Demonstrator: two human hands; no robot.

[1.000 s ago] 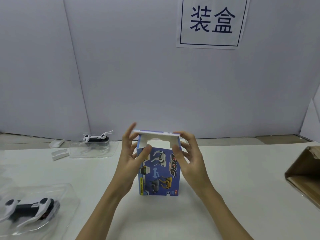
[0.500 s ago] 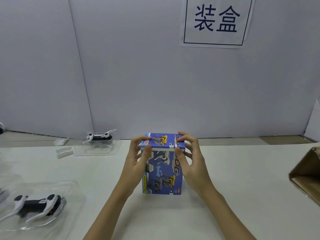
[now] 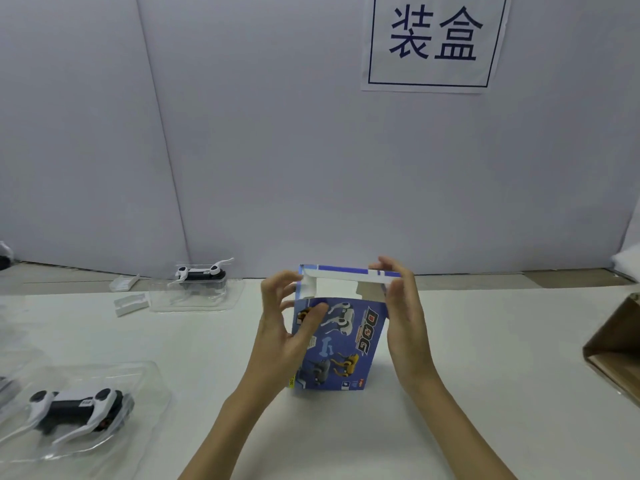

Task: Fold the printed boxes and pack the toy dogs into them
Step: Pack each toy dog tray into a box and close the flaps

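Observation:
A blue printed box (image 3: 341, 344) with pictures of dogs stands upright on the white table, slightly tilted. Its top lid (image 3: 346, 273) is raised, showing the white inside and the tuck flap. My left hand (image 3: 282, 329) holds the box's left edge, thumb on the front face, fingers curled by the small left flap. My right hand (image 3: 405, 320) lies along the right side and pinches the lid's right end. One black and white toy dog (image 3: 76, 407) lies in a clear blister tray at the near left. Another toy dog (image 3: 201, 273) sits in a tray at the back.
Two small white plastic pieces (image 3: 130, 304) lie left of the far tray. A brown cardboard carton (image 3: 616, 351) reaches in at the right edge. A white wall panel with a printed sign (image 3: 433, 39) stands behind the table (image 3: 485, 358).
Half a second ago the lid was pressed down flat on the box. Now it is lifted up again, my right hand raising its right end and my left thumb shifted onto the front face.

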